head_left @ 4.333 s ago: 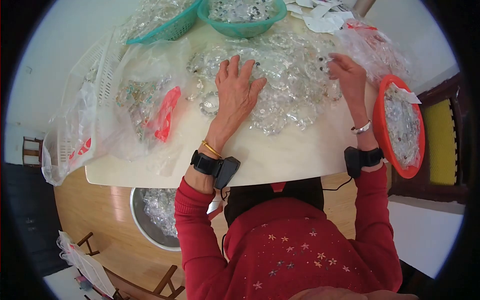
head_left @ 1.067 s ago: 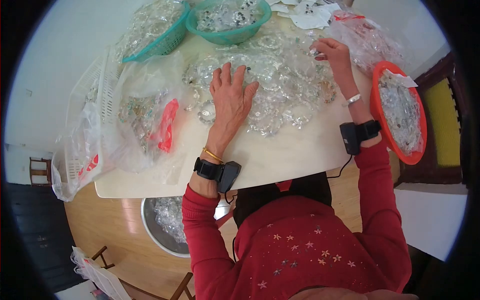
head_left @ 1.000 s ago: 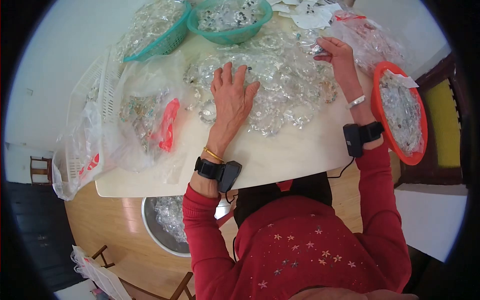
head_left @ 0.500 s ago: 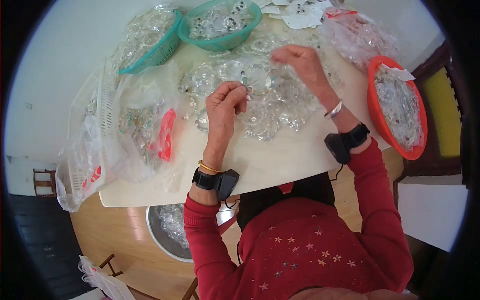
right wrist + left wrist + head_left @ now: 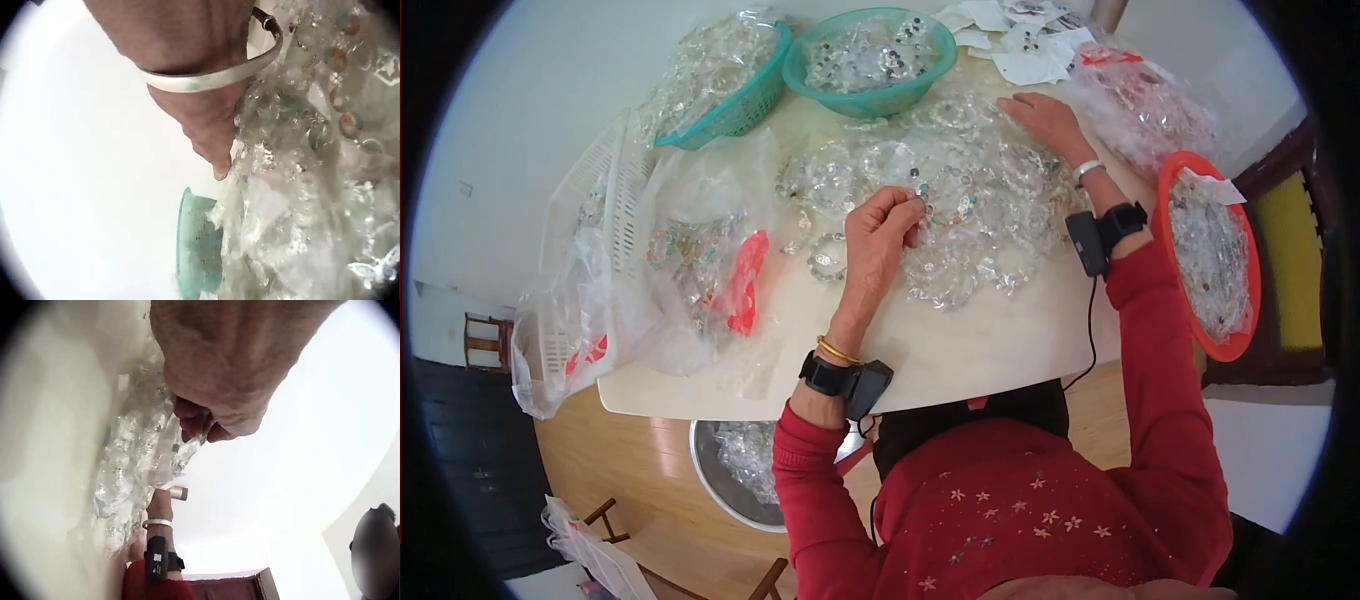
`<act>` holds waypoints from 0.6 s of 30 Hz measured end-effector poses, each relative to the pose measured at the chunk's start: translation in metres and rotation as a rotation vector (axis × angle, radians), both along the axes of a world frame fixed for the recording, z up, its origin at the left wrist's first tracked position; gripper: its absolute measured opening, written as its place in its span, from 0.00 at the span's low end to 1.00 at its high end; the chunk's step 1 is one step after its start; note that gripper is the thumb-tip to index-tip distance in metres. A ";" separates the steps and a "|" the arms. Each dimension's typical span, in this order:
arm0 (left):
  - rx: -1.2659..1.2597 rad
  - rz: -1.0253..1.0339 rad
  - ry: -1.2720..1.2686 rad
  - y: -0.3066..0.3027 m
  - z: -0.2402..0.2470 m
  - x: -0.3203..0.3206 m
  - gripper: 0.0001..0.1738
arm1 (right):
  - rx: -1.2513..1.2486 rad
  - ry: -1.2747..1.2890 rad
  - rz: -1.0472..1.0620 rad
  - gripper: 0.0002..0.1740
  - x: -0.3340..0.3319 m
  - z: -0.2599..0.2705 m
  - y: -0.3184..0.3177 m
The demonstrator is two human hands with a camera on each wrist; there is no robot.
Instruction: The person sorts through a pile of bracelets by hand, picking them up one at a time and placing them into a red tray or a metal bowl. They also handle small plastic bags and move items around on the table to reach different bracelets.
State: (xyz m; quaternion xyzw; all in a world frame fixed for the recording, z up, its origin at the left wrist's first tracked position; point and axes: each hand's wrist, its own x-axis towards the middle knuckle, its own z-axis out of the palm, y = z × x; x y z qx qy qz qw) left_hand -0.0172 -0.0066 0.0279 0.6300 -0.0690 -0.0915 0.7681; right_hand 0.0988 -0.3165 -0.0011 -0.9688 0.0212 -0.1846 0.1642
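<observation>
Bagged bracelet point(image 5: 952, 196) between curled fingers point(image 5: 905, 208) of left hand point(image 5: 878, 240); right hand point(image 5: 1050, 120) flat, fingers straight, on packet pile point(image 5: 1000, 235).

Baskets and basins at the table point(image 5: 960, 340) edges
A round green basket point(image 5: 870, 100) and a square one point(image 5: 745, 112) sit at the far edge — a red basin point(image 5: 1226, 351) sits past the right edge, and a steel basin point(image 5: 698, 470) under the near edge.

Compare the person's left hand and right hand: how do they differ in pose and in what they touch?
The left hand pinches a clear bracelet packet with curled fingers; the right hand lies flat, fingers straight, on the pile of packets. The left hand is nearer the person; the right hand lies farther across the table. The left wrist bears a gold bangle, the right a silver bangle. Both wrists carry a black camera.
</observation>
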 end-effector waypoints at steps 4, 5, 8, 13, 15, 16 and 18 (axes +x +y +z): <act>0.040 -0.016 -0.020 0.000 -0.002 0.002 0.06 | 0.103 0.190 0.065 0.37 -0.038 0.038 0.034; 0.045 -0.017 -0.033 0.000 -0.003 0.003 0.06 | 0.145 0.257 0.070 0.36 -0.046 0.043 0.039; 0.053 -0.022 -0.047 -0.001 -0.005 0.003 0.06 | 0.261 0.187 0.105 0.34 -0.064 0.049 0.047; 0.070 -0.014 -0.035 -0.001 -0.005 0.002 0.06 | 0.590 0.081 0.157 0.30 -0.041 0.048 0.047; 0.075 -0.006 -0.037 -0.001 -0.004 0.003 0.06 | 0.501 0.001 0.172 0.30 -0.014 0.041 0.042; 0.075 -0.012 -0.038 -0.001 -0.005 0.003 0.06 | 0.408 -0.074 0.185 0.31 0.002 0.036 0.040; 0.077 -0.022 -0.038 0.000 -0.006 0.003 0.06 | 0.321 -0.152 0.205 0.32 0.032 0.022 0.037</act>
